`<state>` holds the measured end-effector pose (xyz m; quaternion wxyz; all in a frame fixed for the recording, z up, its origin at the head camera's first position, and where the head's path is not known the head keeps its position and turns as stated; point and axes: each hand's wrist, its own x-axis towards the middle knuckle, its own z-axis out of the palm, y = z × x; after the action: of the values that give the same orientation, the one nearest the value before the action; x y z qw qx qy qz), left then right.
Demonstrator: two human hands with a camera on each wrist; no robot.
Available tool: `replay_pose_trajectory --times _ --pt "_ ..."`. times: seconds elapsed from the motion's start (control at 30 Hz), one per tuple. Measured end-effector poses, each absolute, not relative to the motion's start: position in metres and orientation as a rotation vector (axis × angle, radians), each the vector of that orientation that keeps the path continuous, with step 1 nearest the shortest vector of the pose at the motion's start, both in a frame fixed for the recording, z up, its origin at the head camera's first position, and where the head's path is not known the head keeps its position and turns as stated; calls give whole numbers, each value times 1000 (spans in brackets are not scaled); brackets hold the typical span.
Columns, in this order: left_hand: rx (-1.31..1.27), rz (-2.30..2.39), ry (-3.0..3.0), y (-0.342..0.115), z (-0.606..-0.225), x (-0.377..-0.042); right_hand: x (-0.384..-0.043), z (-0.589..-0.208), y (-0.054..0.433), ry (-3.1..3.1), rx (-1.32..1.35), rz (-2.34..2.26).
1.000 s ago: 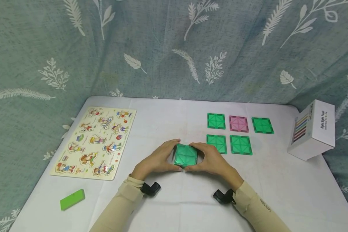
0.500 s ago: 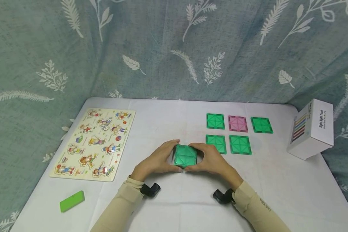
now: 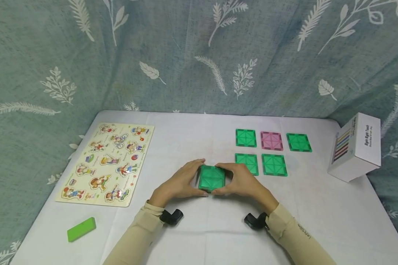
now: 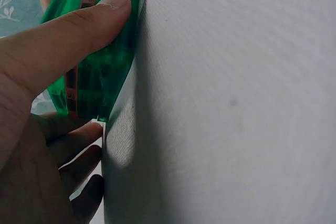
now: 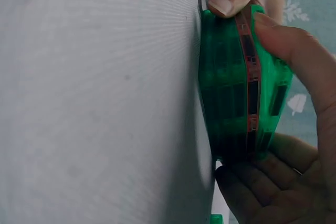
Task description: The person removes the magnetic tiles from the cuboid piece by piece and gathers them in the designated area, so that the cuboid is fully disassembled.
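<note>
A stack of square magnetic tiles (image 3: 212,177), see-through green on top, stands on the white cloth at the middle of the table. My left hand (image 3: 182,182) grips its left side, thumb at the front edge and fingers behind. From the right, my right hand (image 3: 243,182) holds it the same way, with both thumbs close together at the front. In the right wrist view a reddish tile (image 5: 253,95) lies between the green layers, under the top one. Seen from the left wrist, the thumb (image 4: 79,35) presses across the side of the stack (image 4: 92,77). The hands partly hide its sides.
Behind the right hand lie several flat green tiles (image 3: 274,165) and one pink tile (image 3: 271,141) in two rows. A white box (image 3: 358,147) stands far right. At left are a picture puzzle board (image 3: 107,162) and a green block (image 3: 81,229). A patterned curtain hangs behind.
</note>
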<state>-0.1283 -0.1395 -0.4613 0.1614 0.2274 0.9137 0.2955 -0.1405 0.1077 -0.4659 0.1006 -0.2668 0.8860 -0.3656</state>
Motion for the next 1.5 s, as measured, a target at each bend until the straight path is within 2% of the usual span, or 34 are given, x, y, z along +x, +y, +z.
replay_pose_trajectory --times 1.2,1.5 --pt "624 842 2610 -139 -461 -127 -138 -467 107 2590 -672 -1140" --pt "638 864 2609 -140 -463 -127 -144 -444 121 2489 -536 -1465"
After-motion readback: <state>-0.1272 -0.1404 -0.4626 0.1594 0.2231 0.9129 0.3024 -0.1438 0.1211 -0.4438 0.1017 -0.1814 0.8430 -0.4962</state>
